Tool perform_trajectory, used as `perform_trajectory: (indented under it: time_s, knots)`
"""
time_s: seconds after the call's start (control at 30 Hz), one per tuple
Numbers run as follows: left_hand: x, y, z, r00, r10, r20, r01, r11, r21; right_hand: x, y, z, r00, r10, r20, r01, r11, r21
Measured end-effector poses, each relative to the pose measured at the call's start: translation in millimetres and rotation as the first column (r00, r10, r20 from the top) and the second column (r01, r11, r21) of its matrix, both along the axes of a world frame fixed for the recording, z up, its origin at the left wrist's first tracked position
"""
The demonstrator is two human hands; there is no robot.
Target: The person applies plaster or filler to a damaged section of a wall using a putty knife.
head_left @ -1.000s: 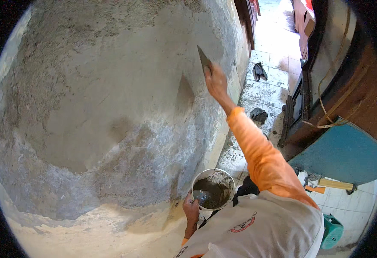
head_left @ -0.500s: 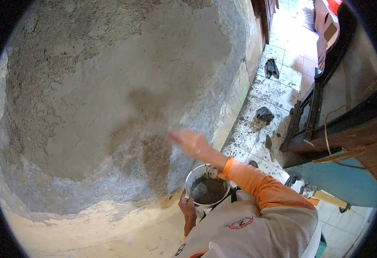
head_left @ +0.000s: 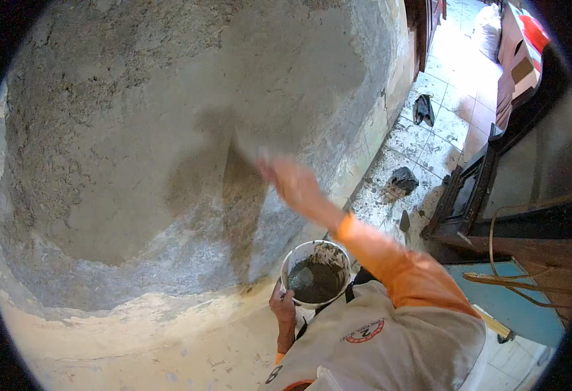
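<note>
White plastic meets the curled fingers of the left hand (head_left: 283,303), which grip a bucket (head_left: 292,262) by its side. Wet grey mix (head_left: 318,283) is left inside. The right hand (head_left: 292,186) is blurry, its fingers closed on a trowel (head_left: 247,154) by the wall (head_left: 136,150); I can't tell if it touches. Farther out, a big patch (head_left: 266,72) looks smooth and done. The bumpy part (head_left: 71,72) and low blue-grey strip (head_left: 136,277) look not smoothed yet.
</note>
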State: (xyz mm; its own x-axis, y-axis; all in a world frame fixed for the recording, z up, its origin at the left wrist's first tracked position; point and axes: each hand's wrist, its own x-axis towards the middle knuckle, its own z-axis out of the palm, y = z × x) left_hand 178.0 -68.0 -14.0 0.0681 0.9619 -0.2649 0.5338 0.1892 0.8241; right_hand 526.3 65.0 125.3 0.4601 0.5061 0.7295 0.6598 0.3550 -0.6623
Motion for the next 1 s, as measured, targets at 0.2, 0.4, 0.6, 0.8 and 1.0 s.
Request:
perform_trajectory:
  time_s: [0.2,0.4,0.6,0.8,1.0]
  knots:
    - [25,19,25,0.941,-0.101,-0.324,0.093,0.995,-0.040,-68,-122,-90,0.726,0.666,0.171,-0.303,0.534,-0.790]
    - [76,32,55,0.913,-0.275,-0.301,0.337,0.925,0.176,-158,-97,-172,0.401,0.890,0.217,0.153,0.169,-0.974]
    - [93,55,52,0.855,-0.303,-0.421,0.449,0.839,0.307,-143,-97,-236,0.314,0.933,0.178,-0.269,0.267,-0.925]
    - [92,62,42,0.918,-0.311,-0.248,0.333,0.942,0.051,33,-88,-149,0.609,0.688,-0.395,-0.575,0.040,-0.817]
    - [76,66,25,0.979,-0.206,0.009,0.205,0.978,0.037,108,-84,-59,0.435,0.106,-0.894,-0.555,0.813,-0.174]
